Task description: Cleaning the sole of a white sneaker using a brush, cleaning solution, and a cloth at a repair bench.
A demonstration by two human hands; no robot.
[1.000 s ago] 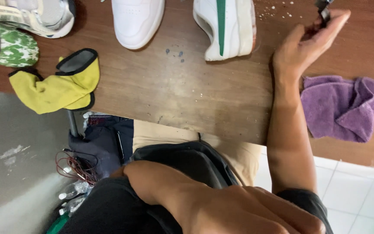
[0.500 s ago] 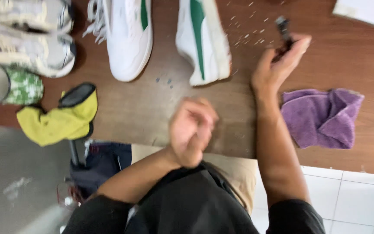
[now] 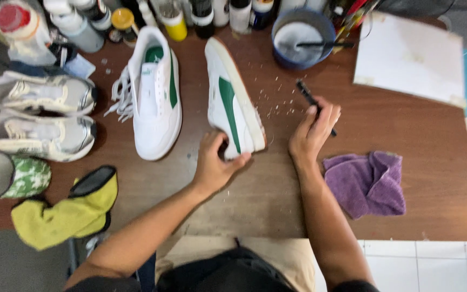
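The left hand (image 3: 212, 165), which a moment ago hung loosely closed over the lap, has now come forward onto the worktop (image 3: 277, 194) and taken hold of the white shoe with the green stripe (image 3: 232, 103). That shoe lies on its side near the middle of the worktop, sole turned to the right, and the left fingers (image 3: 228, 157) curl round its near end, thumb on top, closed on it. Judging by this, the shoe is now being steadied for work rather than left lying.

The right hand (image 3: 312, 132) has stayed just right of the shoe, fingers pinched shut on a thin dark tool (image 3: 312, 100) whose tip points far and left, over pale crumbs scattered on the wood.

The matching shoe (image 3: 155, 94) stands upright to the left, laces loose. Farther left are 2 grey trainers (image 3: 39, 116), a patterned cup (image 3: 6, 176) and a yellow cloth (image 3: 63, 213). A purple cloth (image 3: 368, 181) lies right of the right forearm; a blue bowl (image 3: 304, 38) sits at the far edge.
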